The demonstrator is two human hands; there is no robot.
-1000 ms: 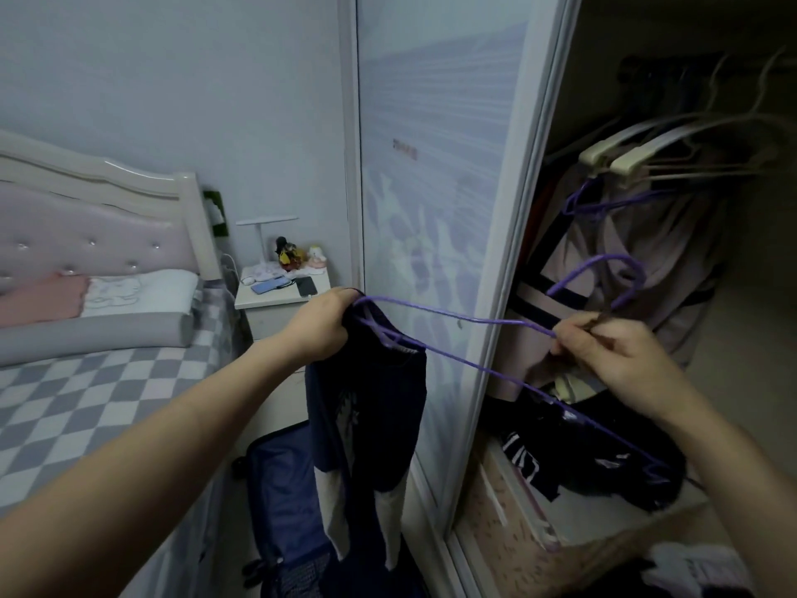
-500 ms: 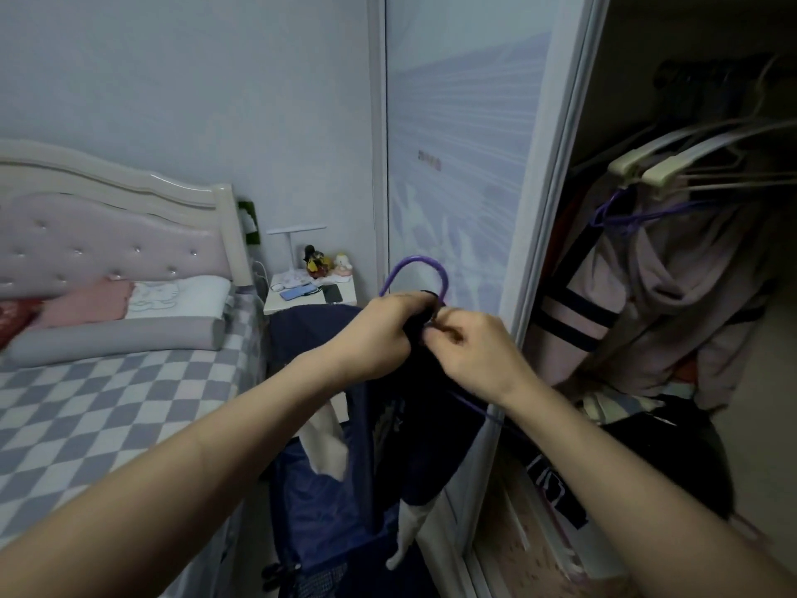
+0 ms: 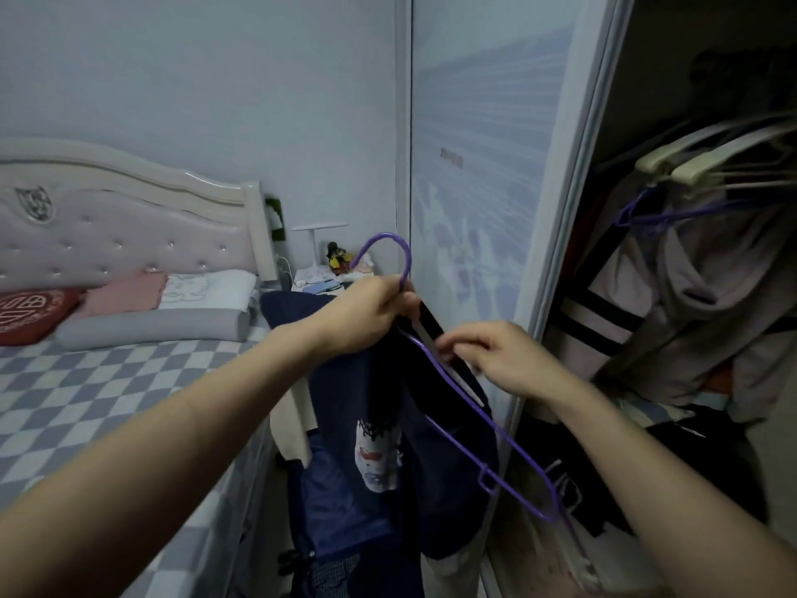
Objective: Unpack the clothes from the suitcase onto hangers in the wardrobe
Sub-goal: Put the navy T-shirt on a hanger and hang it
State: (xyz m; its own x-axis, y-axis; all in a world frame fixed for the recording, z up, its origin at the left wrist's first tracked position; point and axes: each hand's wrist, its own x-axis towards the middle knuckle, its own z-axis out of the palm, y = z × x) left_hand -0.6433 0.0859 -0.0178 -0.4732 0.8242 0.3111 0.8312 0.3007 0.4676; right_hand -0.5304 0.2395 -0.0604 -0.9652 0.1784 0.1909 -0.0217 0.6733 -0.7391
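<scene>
The left hand (image 3: 366,315) grips the purple hanger (image 3: 457,381) at the base of its hook, fingers curled fully round wire and cloth, so the frame hangs tilted and steady. The right hand (image 3: 496,356) pinches the collar of the navy garment (image 3: 388,425), probably to seat it on the hanger's shoulder. The garment hangs over the open suitcase (image 3: 327,511), beside the wardrobe (image 3: 698,295), where hung clothes wait.
</scene>
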